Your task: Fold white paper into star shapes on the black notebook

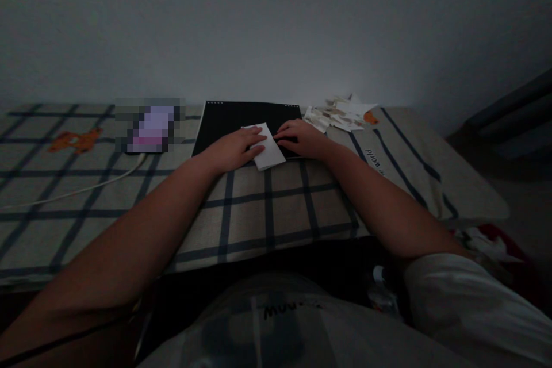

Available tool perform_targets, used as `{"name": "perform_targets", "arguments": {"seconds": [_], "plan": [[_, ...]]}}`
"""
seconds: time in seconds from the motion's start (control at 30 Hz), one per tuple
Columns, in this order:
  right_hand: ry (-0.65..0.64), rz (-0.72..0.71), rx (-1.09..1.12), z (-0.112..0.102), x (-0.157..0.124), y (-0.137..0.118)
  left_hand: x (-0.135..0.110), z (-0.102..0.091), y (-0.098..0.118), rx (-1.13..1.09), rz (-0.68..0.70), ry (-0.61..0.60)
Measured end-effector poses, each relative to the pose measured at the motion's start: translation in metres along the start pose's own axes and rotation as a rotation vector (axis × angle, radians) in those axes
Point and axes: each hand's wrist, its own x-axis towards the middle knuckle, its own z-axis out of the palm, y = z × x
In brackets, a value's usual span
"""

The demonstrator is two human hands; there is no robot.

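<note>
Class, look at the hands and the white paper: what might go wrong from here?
The white paper extends past the near edge of the black pad, so pressure from the left hand might crease it unevenly. The right hand is near the loose paper scraps, so a sideways sweep could scatter them.

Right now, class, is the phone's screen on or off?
On: the screen glows pale purple, with pink toward its near end.

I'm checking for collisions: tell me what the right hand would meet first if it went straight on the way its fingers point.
The folded white paper, most likely: the right hand points at its edge, perhaps touching it; depth there is unclear.
</note>
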Motion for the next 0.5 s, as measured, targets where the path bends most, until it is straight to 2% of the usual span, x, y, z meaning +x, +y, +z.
{"name": "perform_targets", "arguments": {"seconds": [0.17, 0.5], "plan": [[0.050, 0.008, 0.018, 0.0014, 0.0010, -0.0006, -0.0009, 0.0003, 0.0019, 0.004, -0.012, 0.003], [-0.020, -0.010, 0.027, -0.0028, 0.0009, -0.0051, -0.0008, 0.0007, 0.0012, 0.025, -0.003, 0.000]]}}
